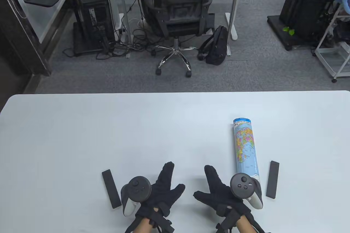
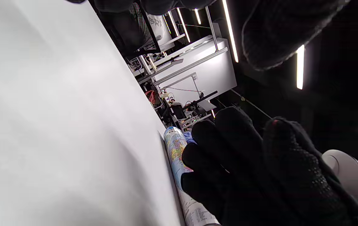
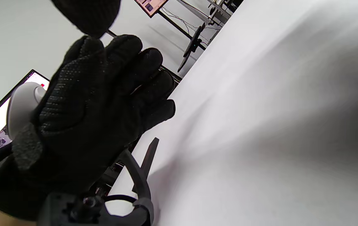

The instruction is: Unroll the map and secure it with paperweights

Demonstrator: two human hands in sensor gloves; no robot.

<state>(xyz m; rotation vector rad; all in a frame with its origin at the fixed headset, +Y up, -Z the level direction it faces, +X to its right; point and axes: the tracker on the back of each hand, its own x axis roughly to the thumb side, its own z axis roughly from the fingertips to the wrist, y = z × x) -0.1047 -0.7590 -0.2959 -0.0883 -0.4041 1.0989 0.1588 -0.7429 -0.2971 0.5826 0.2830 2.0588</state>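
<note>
- Two hands of mine lie flat on the white table [image 1: 82, 134], palms down near the front edge, and neither one holds anything
- Behind the table is a grey carpet floor with a black office chair [image 1: 177, 14], a black backpack [image 1: 217, 46] that leans beside it, and a computer tower [image 1: 94, 17] on the left with many cables around
- My left hand [image 1: 160, 189] has the fingers stretched and spread; its tracker [image 1: 136, 190] sits on the back of the hand
- My right hand [image 1: 218, 190] is spread the same way, with its tracker [image 1: 244, 188] on the back, and the two thumbs point toward each other without touching
- The map [image 1: 245, 148] is rolled up tight as a tube, on the right part of the table, just beside my right hand; it runs away from me, and its near end is hidden behind the right tracker
- The outside of the roll shows a coloured world map on light blue, with a darker blue band at the far end
- One dark flat bar, the left paperweight [image 1: 111, 188], lies just left of my left hand
- The right paperweight [image 1: 273, 179] lies just right of the roll, near but apart from it
</note>
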